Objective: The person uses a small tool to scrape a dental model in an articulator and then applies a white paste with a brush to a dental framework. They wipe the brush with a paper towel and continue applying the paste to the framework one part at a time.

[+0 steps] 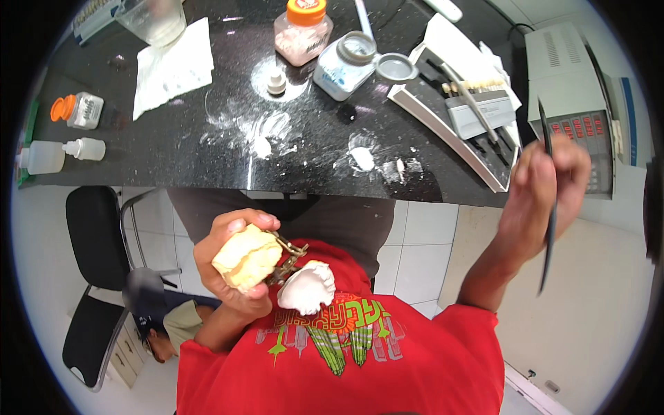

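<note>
At centre-left, gripping yellow dental cast (245, 259) (left hand (209, 261)), already hinged to white dental cast (308, 287); far right, pinching slim black tool (551, 228) (right hand (532, 190)), with tooling probably unfinished.

Cast (249, 259) left, tool (551, 225) right, table (169, 153) beyond

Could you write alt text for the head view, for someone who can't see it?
A person's left hand grips a yellow block joined by a metal hinge to a white tooth-edged cast, while the right hand holds a long dark tool. Beyond, a black table bears white powder smears, an orange-lidded jar and a white tray.
</note>
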Available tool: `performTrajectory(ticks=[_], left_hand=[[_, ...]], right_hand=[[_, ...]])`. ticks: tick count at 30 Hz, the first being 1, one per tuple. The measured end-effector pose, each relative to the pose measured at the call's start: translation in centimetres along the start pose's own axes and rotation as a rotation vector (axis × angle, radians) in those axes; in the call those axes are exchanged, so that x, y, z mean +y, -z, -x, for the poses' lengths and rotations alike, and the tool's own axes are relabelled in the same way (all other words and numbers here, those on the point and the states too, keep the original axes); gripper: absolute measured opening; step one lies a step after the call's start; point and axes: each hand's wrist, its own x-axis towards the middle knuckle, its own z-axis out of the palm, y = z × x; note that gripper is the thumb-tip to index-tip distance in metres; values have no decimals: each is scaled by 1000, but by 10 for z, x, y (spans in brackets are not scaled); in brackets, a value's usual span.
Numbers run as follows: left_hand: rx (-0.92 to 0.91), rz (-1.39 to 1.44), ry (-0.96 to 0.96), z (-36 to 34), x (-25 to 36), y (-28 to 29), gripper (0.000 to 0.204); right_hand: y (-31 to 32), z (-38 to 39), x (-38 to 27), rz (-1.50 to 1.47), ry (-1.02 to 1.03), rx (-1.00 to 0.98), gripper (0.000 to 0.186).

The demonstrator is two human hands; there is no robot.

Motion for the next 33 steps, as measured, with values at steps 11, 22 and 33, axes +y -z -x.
performTrajectory(ticks=[11,22,33], left_hand=[[96,594,623,-21,37,15,58],[134,793,949,-30,67,20,57],[141,1159,898,-23,53,29,58]], right_hand=[[-11,-109,32,326,-240,-534,30],[-92,-139,61,783,-214,-714,36],[-101,-155,96,895,-295,-778,30]])
